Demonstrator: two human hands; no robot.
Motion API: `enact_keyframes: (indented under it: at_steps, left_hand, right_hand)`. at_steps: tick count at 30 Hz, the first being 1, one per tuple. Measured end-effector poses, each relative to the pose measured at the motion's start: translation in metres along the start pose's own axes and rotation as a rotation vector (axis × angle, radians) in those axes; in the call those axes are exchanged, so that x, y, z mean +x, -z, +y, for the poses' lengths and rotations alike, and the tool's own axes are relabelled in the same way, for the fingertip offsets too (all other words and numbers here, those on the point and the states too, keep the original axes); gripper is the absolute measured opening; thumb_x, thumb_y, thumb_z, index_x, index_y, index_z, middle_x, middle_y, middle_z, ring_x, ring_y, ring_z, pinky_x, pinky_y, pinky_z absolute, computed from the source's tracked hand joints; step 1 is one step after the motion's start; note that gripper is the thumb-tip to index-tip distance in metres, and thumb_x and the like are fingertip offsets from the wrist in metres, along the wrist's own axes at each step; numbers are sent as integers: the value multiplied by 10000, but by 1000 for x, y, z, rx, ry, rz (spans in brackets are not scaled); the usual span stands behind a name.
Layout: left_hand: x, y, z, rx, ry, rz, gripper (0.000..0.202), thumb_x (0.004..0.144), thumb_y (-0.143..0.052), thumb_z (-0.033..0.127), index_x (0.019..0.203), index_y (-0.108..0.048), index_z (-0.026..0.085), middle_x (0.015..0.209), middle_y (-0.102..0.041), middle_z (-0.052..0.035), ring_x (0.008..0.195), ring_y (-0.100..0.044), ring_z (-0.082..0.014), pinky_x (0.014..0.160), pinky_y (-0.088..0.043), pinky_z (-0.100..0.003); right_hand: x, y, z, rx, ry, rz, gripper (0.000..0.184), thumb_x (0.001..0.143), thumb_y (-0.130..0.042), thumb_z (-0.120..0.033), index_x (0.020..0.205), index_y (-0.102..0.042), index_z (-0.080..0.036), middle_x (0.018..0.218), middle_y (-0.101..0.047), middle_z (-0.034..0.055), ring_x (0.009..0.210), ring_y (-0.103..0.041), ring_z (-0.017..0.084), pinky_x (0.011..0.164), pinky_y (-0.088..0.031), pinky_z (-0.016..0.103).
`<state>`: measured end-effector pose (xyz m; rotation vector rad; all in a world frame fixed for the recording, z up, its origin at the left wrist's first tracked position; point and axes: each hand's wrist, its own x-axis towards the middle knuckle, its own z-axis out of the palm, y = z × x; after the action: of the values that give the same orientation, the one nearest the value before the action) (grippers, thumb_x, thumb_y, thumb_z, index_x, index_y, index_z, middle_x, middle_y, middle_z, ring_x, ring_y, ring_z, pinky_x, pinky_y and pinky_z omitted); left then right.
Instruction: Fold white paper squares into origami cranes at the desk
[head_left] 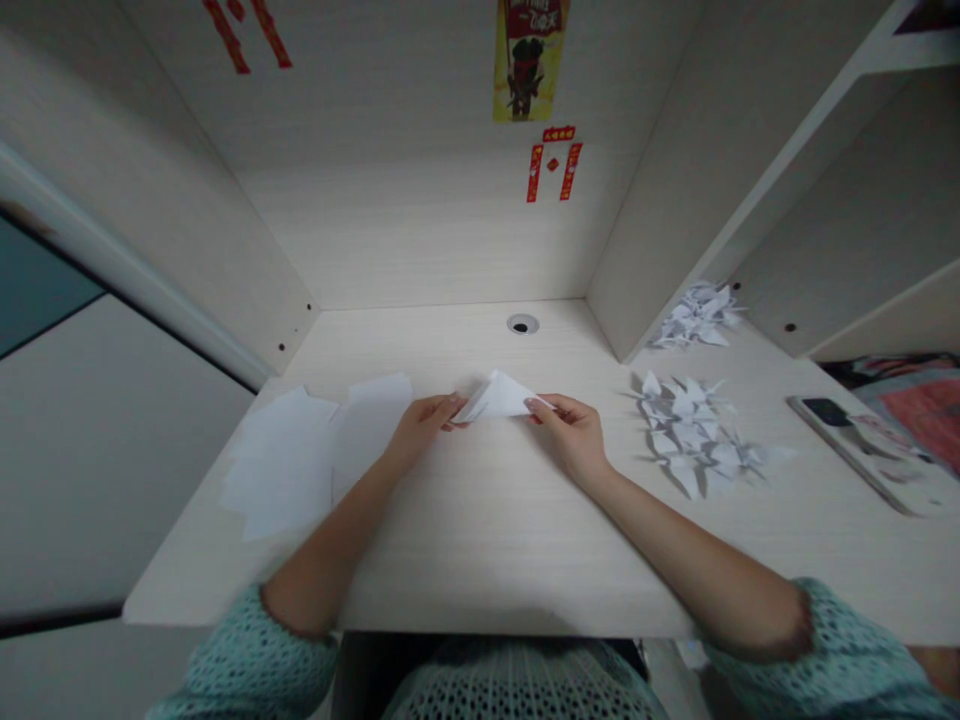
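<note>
A folded sheet of white paper [501,396], roughly triangular with its peak pointing away from me, is held between my two hands above the desk. My left hand [429,420] pinches its left corner, thumb on top and fingertips underneath. At the right corner, my right hand [571,425] grips it the same way. Flat white paper sheets [281,460] lie spread to the left of my left hand, partly overlapping. To the right of my right hand sits a cluster of folded white paper cranes [690,430].
Another heap of folded white paper pieces [697,315] lies by the right divider [675,200]. A phone [874,455] rests at the far right, near a reddish cloth [919,400]. A round cable hole [523,324] is at the back of the desk [480,560].
</note>
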<state>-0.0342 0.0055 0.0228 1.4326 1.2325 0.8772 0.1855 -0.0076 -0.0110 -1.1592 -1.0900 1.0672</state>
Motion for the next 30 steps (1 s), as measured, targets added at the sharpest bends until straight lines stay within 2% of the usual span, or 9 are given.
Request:
enact_keyframes:
  at_steps: [2, 3, 5, 7, 12, 15, 18, 22, 30]
  left_hand:
    - [-3, -6, 3, -23, -78, 19, 490, 815, -477, 546, 1036, -679, 158, 1067, -691, -93, 958, -628, -225, 784, -476, -299]
    - [-5, -9, 5, -33, -99, 25, 491, 796, -531, 521, 1102, -650, 156, 1103, -680, -95, 997, -619, -230, 819, -471, -303]
    - [-10, -17, 8, -98, -68, -6, 618, 732, -646, 458, 1257, -532, 153, 1049, -701, -102, 946, -645, -228, 803, -486, -306]
    - [-15, -25, 10, -135, -47, 17, 711, 675, -716, 415, 1299, -480, 167, 1005, -715, -92, 875, -667, -219, 752, -503, -292]
    - [-22, -37, 10, -172, -33, 188, 597, 697, -700, 416, 1224, -556, 177, 904, -738, -66, 766, -677, -186, 647, -505, -241]
    - [-24, -39, 7, -178, -26, 266, 552, 707, -689, 419, 1194, -593, 178, 866, -744, -52, 709, -672, -176, 602, -502, -235]
    - [-23, -40, 6, -148, -50, 303, 499, 718, -681, 397, 1169, -624, 191, 993, -726, -55, 822, -673, -196, 702, -521, -267]
    - [-23, -41, 6, -56, -78, 349, 399, 730, -672, 356, 1102, -667, 214, 1146, -662, -37, 1024, -626, -224, 907, -477, -323]
    - [-27, -42, 10, 4, -111, 366, 343, 762, -646, 322, 1095, -666, 239, 1160, -645, -9, 1082, -606, -228, 998, -430, -351]
  right_hand:
    - [-2, -1, 0, 8, 9, -23, 225, 669, -729, -388, 780, -737, -193, 715, -717, 35, 590, -602, 152, 568, -473, 272]
    - [-4, -2, 0, 7, 16, -38, 229, 665, -734, -383, 800, -738, -197, 761, -726, 44, 608, -614, 159, 586, -488, 281]
    - [-8, -4, -1, -13, 34, -59, 233, 668, -733, -380, 821, -740, -204, 823, -734, 57, 646, -634, 173, 621, -511, 300]
    - [-11, -6, -2, -42, 48, -61, 233, 673, -729, -386, 820, -740, -204, 835, -736, 65, 659, -643, 182, 634, -525, 312]
    - [-15, -9, -5, -24, 41, -59, 234, 679, -727, -381, 824, -732, -199, 839, -736, 65, 653, -656, 179, 616, -539, 302]
    - [-17, -10, -5, 27, 26, -74, 278, 666, -742, -355, 901, -714, -209, 908, -733, 67, 721, -676, 191, 636, -553, 303]
    - [-18, -12, -4, 48, 31, -73, 320, 660, -749, -334, 954, -702, -215, 962, -726, 74, 814, -683, 214, 688, -562, 326]
    - [-17, -12, -1, 15, 75, -74, 263, 674, -738, -333, 912, -719, -221, 991, -723, 68, 872, -678, 228, 769, -556, 367]
    - [-18, -10, -4, -79, 156, -129, 245, 728, -697, -323, 953, -705, -229, 993, -719, 60, 907, -664, 215, 852, -520, 380]
